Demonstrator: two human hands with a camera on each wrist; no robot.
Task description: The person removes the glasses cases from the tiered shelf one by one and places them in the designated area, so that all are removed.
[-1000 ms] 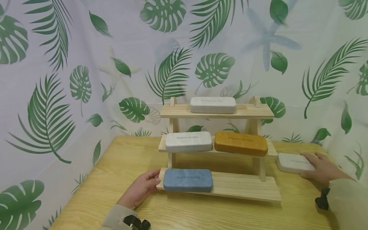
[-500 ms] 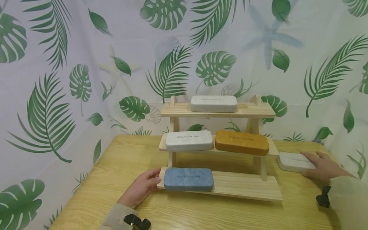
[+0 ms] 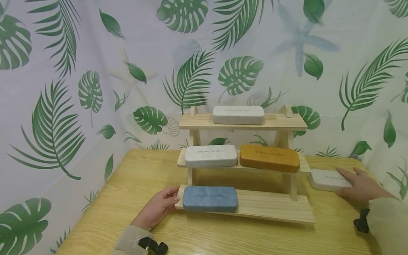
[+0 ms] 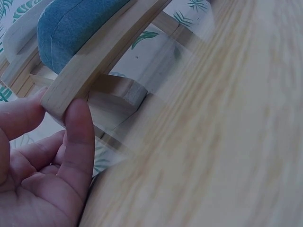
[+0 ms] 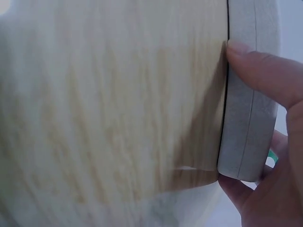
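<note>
With the left hand (image 3: 157,209) pinching the rack's (image 3: 271,209) bottom shelf at 9 o'clock, the right hand (image 3: 360,186), its fingers curled round the white case (image 3: 323,179) at 3 o'clock, should lift it level and clear of the mustard case (image 3: 269,158).

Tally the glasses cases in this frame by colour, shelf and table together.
White glasses cases: 3 (top shelf, middle shelf, on the table under the right hand)
Mustard glasses case: 1
Blue glasses case: 1
Total: 5

Soft even light, blurry wrist views
</note>
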